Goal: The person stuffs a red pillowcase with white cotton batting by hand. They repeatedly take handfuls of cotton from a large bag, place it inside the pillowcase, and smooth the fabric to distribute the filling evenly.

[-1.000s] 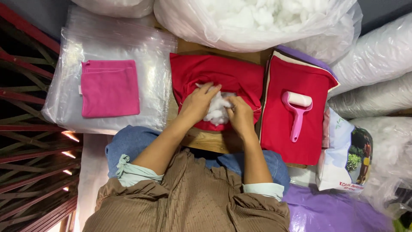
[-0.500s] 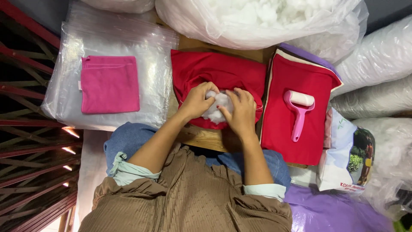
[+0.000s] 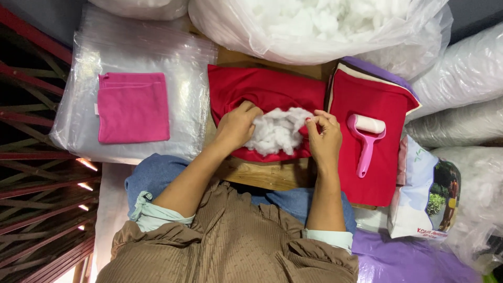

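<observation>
White stuffing point(image 3: 276, 131) gripped by left hand point(image 3: 237, 126) | right hand point(image 3: 324, 137) pinches red cover point(image 3: 267, 91) | printed packet point(image 3: 427, 194) right

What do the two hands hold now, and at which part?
The left hand and right hand grip the open edge of the red cushion cover, either side of the white stuffing.

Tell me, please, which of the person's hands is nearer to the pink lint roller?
The right hand: it pinches the red cover's edge just left of the lint roller. The left hand sits farther off, beyond the white stuffing.
</observation>
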